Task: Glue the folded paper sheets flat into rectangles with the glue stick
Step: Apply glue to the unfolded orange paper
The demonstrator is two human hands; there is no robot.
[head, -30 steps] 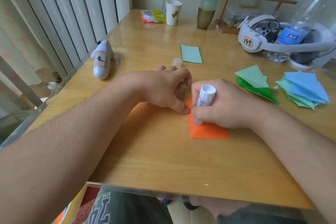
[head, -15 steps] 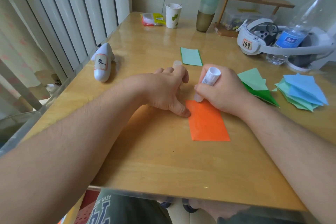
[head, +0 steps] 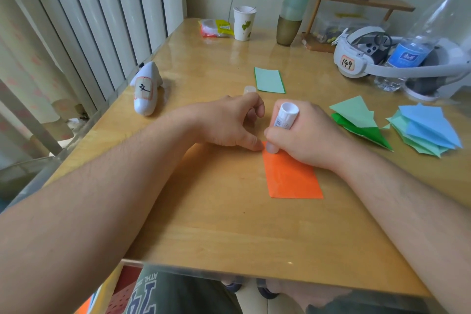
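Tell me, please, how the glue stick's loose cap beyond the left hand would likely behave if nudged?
The cap looks small and light, so it would probably skid easily on the glossy table. It appears round and upright; if tipped over, it might roll.

Single head-worn view, angled forward and down, close over the table (head: pixel 204 224).

Orange folded sheet (head: pixel 293 178) flat on table; white glue stick (head: pixel 284 116) tilted, tip on its far edge.

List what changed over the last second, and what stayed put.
The right hand, gripping the glue stick, ran it from mid-sheet up to the orange paper's far edge, uncovering the sheet. The left hand kept pressing the sheet's far left corner; the paper stayed put.
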